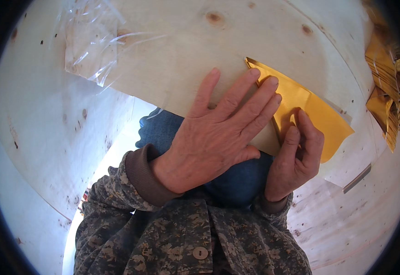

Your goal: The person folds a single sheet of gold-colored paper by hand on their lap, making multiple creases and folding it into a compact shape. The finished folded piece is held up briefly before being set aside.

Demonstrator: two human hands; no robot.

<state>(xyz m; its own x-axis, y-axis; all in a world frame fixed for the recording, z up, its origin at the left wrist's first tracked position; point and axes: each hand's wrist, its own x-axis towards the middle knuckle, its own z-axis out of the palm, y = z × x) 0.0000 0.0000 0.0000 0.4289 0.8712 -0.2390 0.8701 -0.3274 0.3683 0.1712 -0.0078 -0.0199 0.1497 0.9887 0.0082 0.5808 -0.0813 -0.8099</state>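
Observation:
A sheet of shiny gold paper lies on the pale wooden board in front of me, with a narrow folded edge along its left side. My left hand is spread flat, palm down, its fingertips resting on that folded edge and its thumb out to the side. At the near part of the sheet, my right hand is closed, with thumb and forefinger pinching a small raised bit of the gold paper. The rest of its fingers curl inward and are partly hidden.
Thin clear plastic strips lie at the far left of the wooden board. Folded gold paper pieces are piled at the far right edge. A flat dark strip sits at the right, near a board edge.

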